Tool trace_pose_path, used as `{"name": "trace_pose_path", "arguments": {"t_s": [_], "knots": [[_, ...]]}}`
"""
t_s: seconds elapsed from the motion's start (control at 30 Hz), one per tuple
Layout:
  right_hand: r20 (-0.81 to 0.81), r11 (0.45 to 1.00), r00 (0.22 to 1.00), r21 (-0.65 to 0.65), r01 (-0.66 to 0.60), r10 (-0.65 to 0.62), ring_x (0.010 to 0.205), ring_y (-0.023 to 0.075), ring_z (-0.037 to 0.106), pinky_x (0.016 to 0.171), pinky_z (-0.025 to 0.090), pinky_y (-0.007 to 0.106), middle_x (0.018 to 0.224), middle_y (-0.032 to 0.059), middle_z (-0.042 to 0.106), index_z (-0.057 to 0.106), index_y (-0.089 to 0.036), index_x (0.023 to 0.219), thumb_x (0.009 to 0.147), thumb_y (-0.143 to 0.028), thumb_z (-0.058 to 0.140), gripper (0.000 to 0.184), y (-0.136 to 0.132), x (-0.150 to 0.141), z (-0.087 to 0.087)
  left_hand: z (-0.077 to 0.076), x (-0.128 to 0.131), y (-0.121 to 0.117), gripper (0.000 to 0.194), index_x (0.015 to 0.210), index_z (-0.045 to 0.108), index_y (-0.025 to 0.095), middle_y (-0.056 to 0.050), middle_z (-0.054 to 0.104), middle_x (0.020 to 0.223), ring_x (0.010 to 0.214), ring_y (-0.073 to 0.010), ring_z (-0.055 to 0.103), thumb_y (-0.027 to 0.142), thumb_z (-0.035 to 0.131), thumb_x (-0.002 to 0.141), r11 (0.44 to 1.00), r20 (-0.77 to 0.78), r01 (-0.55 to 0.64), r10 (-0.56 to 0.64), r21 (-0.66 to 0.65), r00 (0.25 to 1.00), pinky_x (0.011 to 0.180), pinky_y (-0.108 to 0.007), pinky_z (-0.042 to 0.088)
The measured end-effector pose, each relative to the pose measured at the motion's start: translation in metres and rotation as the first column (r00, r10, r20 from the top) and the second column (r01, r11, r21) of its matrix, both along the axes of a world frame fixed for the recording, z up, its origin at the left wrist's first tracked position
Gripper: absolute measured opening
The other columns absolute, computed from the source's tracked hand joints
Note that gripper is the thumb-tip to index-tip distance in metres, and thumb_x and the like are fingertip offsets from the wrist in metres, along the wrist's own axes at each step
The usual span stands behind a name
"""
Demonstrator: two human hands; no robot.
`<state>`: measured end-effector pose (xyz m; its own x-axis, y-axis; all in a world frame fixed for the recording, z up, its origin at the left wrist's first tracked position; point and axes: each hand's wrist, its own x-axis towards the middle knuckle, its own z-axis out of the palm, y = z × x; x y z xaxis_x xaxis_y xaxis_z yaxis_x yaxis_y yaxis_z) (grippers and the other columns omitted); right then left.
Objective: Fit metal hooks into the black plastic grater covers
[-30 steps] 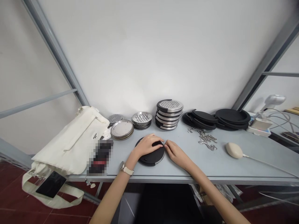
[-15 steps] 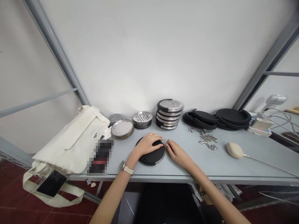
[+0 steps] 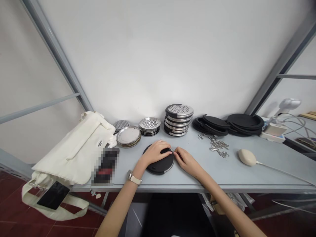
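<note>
On the table in front of me lies a round black plastic disc (image 3: 161,164) with a silver metal rim showing along its right side. My left hand (image 3: 156,152) rests across its top, fingers curled toward the right edge and thumb bent in, holding it down. Against that same edge, my right hand (image 3: 184,158) is closed in a pinch at a small silver metal piece (image 3: 172,150), mostly hidden by the fingers. Loose metal clips (image 3: 218,144) lie in a heap to the right.
Behind the disc stand a tall stack of grater discs in black holders (image 3: 179,120), a shorter grater stack (image 3: 149,125) and plain metal discs (image 3: 128,135). Black round holders (image 3: 244,124) are piled back right. A white bag (image 3: 76,148) sits left; a cream corded device (image 3: 247,157) lies right.
The view has shifted very slightly. My right fingertips have come a little closer to the disc's edge, and less of the small metal piece shows. My left hand stays in place.
</note>
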<state>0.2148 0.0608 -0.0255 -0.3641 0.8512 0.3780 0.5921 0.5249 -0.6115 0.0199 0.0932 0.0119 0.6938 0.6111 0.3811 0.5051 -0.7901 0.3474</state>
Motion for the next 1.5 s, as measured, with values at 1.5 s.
{"name": "trace_pose_path", "arguments": {"t_s": [1.5], "knots": [[-0.173, 0.986, 0.984, -0.15, -0.069, 0.043, 0.066, 0.0147, 0.056, 0.066, 0.041, 0.026, 0.075, -0.0018, 0.058, 0.045, -0.023, 0.094, 0.095, -0.032, 0.034, 0.015, -0.002, 0.0, 0.003, -0.001, 0.016, -0.031, 0.009, 0.082, 0.05, 0.019, -0.002, 0.053, 0.083, 0.08, -0.0168, 0.052, 0.025, 0.055, 0.087, 0.995, -0.058, -0.089, 0.092, 0.049, 0.994, 0.071, -0.027, 0.041]]}}
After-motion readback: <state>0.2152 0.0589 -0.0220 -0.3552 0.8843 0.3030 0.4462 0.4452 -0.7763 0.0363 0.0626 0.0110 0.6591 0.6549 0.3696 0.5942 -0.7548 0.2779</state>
